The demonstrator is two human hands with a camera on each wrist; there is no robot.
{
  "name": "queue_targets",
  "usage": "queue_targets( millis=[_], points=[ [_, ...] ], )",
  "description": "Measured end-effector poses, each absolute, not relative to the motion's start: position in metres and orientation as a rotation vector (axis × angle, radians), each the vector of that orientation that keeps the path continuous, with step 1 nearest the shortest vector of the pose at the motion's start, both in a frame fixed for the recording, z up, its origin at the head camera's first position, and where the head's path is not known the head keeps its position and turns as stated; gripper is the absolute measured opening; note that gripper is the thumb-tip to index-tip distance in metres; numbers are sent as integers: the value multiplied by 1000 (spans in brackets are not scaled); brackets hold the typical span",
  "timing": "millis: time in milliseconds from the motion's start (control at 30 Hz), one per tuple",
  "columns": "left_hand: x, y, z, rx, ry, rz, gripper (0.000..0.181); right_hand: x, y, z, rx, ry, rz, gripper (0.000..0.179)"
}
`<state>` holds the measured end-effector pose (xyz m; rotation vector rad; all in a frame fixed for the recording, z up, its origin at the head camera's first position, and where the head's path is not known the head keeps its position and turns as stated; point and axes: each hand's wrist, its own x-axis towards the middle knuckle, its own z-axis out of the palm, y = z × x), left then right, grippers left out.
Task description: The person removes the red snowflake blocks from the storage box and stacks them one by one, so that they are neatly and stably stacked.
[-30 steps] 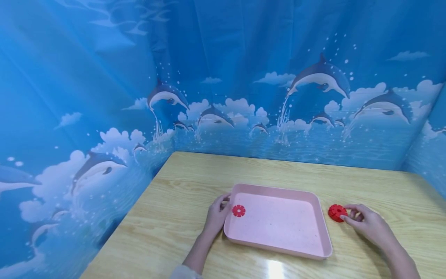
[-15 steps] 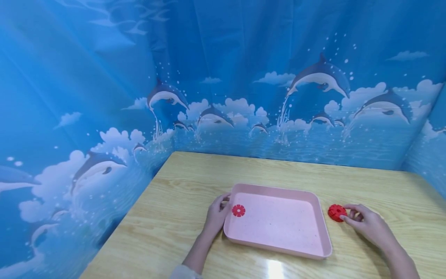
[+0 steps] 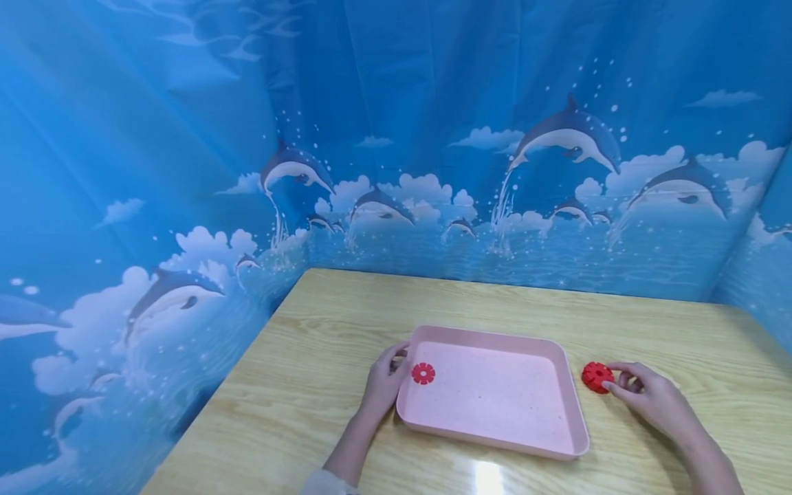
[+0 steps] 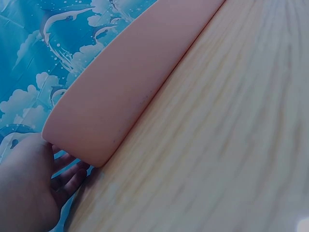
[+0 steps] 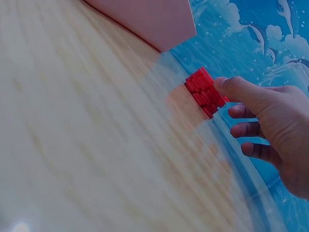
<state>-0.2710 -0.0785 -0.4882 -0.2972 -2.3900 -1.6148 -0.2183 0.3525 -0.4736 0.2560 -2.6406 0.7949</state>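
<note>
A shallow pink tray (image 3: 495, 443) stands on the wooden table, and one flat red notched disc (image 3: 423, 373) lies inside near its left wall. My left hand (image 3: 385, 379) holds the tray's left side; in the left wrist view its fingers (image 4: 72, 181) bend at the tray's outer end, and the thumb is mostly hidden. Just right of the tray is a small stack of red notched discs (image 3: 597, 377), its layered edges (image 5: 205, 94) showing in the right wrist view. Thumb and index finger of my right hand (image 3: 652, 399) pinch this stack, while the other fingers curl loosely below.
The light wooden table (image 3: 297, 392) reaches back to a blue curtain (image 3: 396, 137) printed with dolphins and clouds. Curtain also hangs along the left and right sides. The tray's right wall (image 3: 575, 405) stands close beside the red stack.
</note>
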Motion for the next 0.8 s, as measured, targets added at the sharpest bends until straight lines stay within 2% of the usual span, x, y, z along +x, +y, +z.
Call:
queue_targets(
  millis=[800],
  points=[
    [-270, -77, -486, -265, -2413, -1622, 31, -219, 354, -472, 203, -2721, 811, 33]
  ],
)
